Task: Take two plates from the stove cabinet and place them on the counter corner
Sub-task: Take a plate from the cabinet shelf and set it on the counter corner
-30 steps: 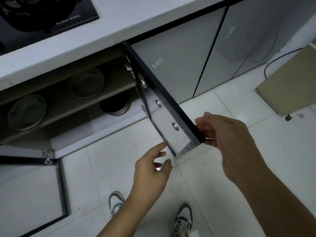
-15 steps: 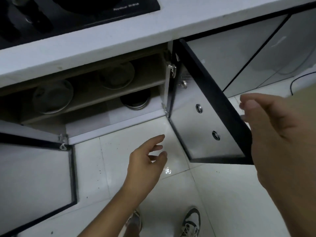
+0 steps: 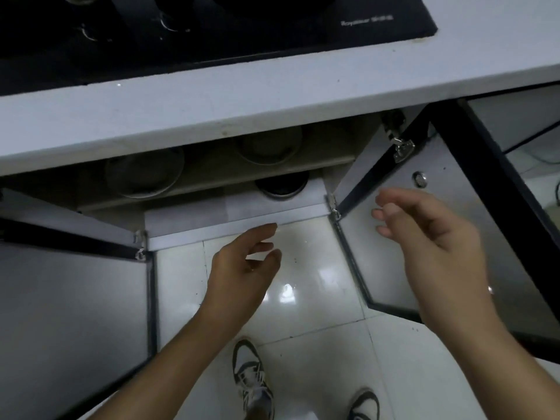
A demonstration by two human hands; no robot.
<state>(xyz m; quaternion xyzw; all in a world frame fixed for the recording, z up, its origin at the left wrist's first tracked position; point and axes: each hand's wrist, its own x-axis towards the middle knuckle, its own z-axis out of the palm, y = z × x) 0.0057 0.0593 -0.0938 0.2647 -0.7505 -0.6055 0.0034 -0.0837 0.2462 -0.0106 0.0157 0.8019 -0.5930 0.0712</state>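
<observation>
Right door (image 3: 448, 237) now swung fully open and released, both hands, left (image 3: 242, 268) and right (image 3: 430, 237), loose, empty, so plates (image 3: 145, 174) on the shelf are reachable.

Empty hands (image 3: 242, 268) before open cabinet (image 3: 212, 189)

A black cooktop (image 3: 212, 28) is set into the white counter. Below the cooktop, glossy white floor tiles (image 3: 306, 286) carry a bright glare spot. Two grey-and-white sneakers (image 3: 251, 380) stand on the tiles, well below the cooktop.
</observation>
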